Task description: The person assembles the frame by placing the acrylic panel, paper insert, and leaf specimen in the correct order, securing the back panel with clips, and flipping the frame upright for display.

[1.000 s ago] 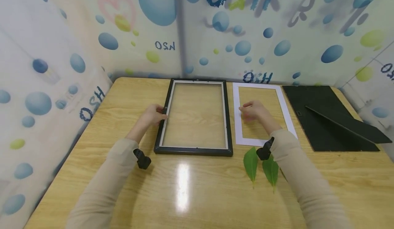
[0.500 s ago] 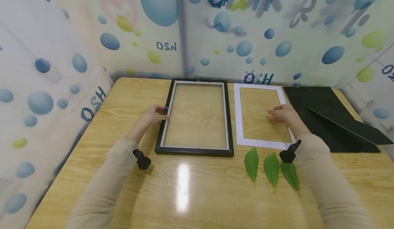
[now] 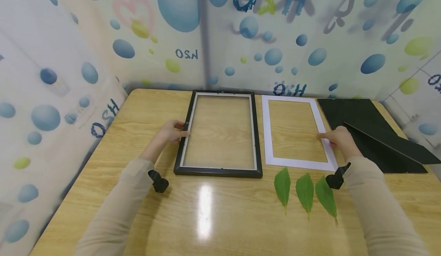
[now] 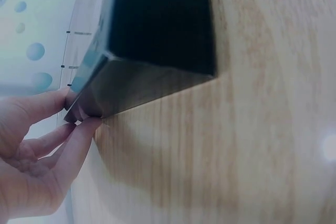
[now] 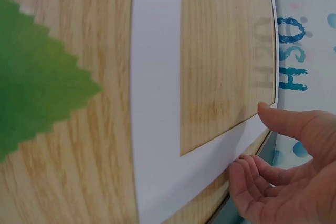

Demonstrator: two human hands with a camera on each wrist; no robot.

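A black picture frame (image 3: 220, 173) lies flat on the wooden table, its inner lip pale and its middle showing the wood grain. My left hand (image 3: 170, 131) grips the frame's left side, thumb over the top edge and fingers against the outer side. Right of the frame lies a white picture mat (image 3: 296, 164) with a rectangular opening. Across the mat's right strip is my right hand (image 3: 339, 137); in the right wrist view its thumb (image 5: 283, 120) touches the inner edge and the curled fingers meet the outer edge.
Several things share the table (image 3: 220, 217): a green leaf (image 3: 282, 185), a second leaf (image 3: 305, 191) and a third leaf (image 3: 325, 196) lie below the mat. A black backing board (image 3: 351, 112) with its stand raised is at right. A patterned wall (image 3: 220, 38) borders the back.
My right hand has moved right, from the mat's left strip across the opening to its right strip. The left hand has stayed on the frame's left side.
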